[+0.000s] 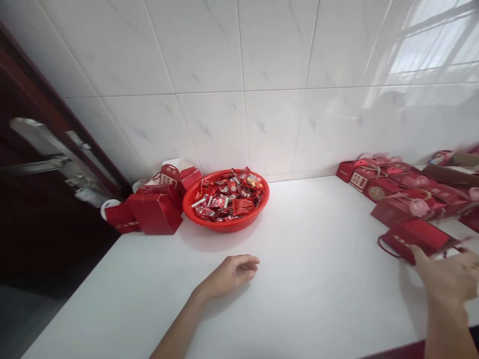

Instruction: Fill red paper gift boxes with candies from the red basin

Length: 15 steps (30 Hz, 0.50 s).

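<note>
My left hand [234, 273] rests over the white table [299, 294], its fingers curved with a gap between thumb and fingers and nothing in them. At the right, my right hand [445, 271] grips a red gift box [421, 237] with a dark red cord handle, beside a group of similar boxes. A red plastic basin [226, 227] filled with red-wrapped candies [232, 194] stands near the wall, left of the middle. Several red boxes [155, 214] are gathered to the left of the basin, some tilted.
Several closed red boxes [385, 189] with cords and pink tags stand in rows along the wall at the right. White tiles [277, 124] rise behind the table. A dark door [22, 199] with a metal handle is at the left.
</note>
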Each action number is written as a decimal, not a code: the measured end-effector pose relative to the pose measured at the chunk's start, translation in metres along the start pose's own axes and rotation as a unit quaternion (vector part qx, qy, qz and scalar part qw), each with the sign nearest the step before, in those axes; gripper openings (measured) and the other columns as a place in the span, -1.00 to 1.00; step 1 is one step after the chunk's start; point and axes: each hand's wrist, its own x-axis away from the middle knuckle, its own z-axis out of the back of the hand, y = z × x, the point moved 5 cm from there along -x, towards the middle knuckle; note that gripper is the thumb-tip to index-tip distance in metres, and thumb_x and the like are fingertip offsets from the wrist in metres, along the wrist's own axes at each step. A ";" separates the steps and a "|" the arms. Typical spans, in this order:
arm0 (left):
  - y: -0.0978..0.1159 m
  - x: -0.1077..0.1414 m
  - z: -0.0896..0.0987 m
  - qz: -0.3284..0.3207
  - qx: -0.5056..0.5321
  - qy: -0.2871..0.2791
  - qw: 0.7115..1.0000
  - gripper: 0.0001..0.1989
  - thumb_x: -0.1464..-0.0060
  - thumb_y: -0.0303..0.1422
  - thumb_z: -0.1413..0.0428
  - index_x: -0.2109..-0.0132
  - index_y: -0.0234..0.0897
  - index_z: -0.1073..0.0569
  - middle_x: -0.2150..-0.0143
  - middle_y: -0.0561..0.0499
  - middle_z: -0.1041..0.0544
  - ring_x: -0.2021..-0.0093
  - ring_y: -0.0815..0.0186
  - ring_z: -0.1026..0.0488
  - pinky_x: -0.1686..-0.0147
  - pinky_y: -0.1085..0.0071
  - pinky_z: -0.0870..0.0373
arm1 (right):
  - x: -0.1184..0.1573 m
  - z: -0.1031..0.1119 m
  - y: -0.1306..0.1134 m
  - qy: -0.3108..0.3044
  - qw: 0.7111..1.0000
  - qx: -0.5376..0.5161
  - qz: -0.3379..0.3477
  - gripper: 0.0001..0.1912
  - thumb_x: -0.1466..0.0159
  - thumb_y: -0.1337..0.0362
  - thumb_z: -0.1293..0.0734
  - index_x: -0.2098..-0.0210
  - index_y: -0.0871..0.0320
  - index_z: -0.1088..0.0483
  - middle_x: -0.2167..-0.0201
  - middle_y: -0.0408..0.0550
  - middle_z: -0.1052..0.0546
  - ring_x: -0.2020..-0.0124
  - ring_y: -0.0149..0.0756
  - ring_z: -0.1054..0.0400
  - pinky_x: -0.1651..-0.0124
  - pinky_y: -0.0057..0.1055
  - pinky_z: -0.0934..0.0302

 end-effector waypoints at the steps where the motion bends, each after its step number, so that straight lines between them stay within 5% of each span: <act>1: 0.001 0.000 0.000 -0.007 0.000 0.000 1.000 -0.62 -0.12 -0.19 -0.19 -0.04 -0.24 -0.57 0.01 -0.15 -0.62 -0.01 0.12 -0.53 -0.06 0.22 -0.40 | 0.006 0.003 -0.005 0.038 0.998 0.013 -0.049 -0.09 0.00 0.06 -0.42 -0.30 0.22 -0.17 -0.19 0.59 -0.25 -0.20 0.61 -0.14 0.02 0.53 -0.07; 3: 0.001 -0.001 -0.002 -0.016 0.003 0.001 1.000 -0.64 -0.12 -0.19 -0.20 -0.03 -0.23 -0.58 0.03 -0.14 -0.63 0.01 0.13 -0.54 -0.04 0.23 -0.41 | 0.025 0.003 -0.036 0.061 0.998 -0.007 0.006 -0.32 -0.07 0.08 -0.38 -0.17 0.16 -0.36 -0.11 0.47 -0.38 -0.16 0.48 -0.25 -0.06 0.42 -0.14; 6: 0.002 -0.003 -0.001 -0.021 0.025 0.031 0.999 -0.64 -0.10 -0.18 -0.23 0.01 -0.24 -0.58 0.05 -0.14 -0.63 0.02 0.13 -0.54 -0.05 0.22 -0.41 | 0.086 -0.015 -0.107 -0.083 0.953 -0.137 0.258 -0.64 -0.23 0.11 -0.27 0.04 0.12 -0.45 0.16 0.22 -0.56 0.08 0.22 -0.46 -0.01 0.24 -0.32; 8: 0.006 -0.003 0.002 -0.034 0.054 0.088 0.994 -0.63 -0.10 -0.14 -0.23 0.03 -0.26 -0.58 0.03 -0.17 -0.62 0.02 0.12 -0.54 -0.03 0.22 -0.42 | 0.153 -0.023 -0.149 -0.223 0.853 -0.209 0.423 -0.77 -0.31 0.20 -0.25 0.08 0.05 -0.44 0.17 0.12 -0.59 0.15 0.04 -0.51 0.08 0.04 -0.42; 11: 0.016 0.000 0.008 -0.072 0.091 0.162 0.980 -0.60 -0.11 -0.05 -0.20 0.08 -0.28 -0.57 0.01 -0.19 -0.60 0.02 0.12 -0.52 0.00 0.24 -0.44 | 0.265 -0.020 -0.190 -0.380 0.649 -0.262 0.605 -0.73 -0.31 0.43 -0.20 0.10 0.09 -0.46 0.07 0.11 -0.60 0.01 -0.05 -0.49 -0.02 -0.11 -0.43; 13: 0.024 0.002 0.007 -0.100 0.096 0.155 0.978 -0.60 -0.13 -0.05 -0.18 0.08 -0.29 -0.57 0.02 -0.18 -0.60 0.00 0.13 -0.51 -0.04 0.25 -0.42 | 0.323 -0.015 -0.208 -0.437 0.535 -0.304 0.656 -0.74 -0.29 0.47 -0.20 0.13 0.18 -0.47 0.07 0.12 -0.60 0.03 -0.08 -0.50 -0.06 -0.17 -0.43; 15: 0.032 0.005 0.002 -0.117 0.076 0.105 0.985 -0.61 -0.16 -0.08 -0.16 0.04 -0.29 -0.57 0.00 -0.16 -0.60 -0.02 0.14 -0.51 -0.08 0.26 -0.39 | 0.363 -0.016 -0.223 -0.467 0.461 -0.327 0.680 -0.70 -0.30 0.39 -0.25 0.00 0.27 -0.44 -0.05 0.22 -0.56 -0.06 -0.01 -0.47 -0.11 -0.12 -0.41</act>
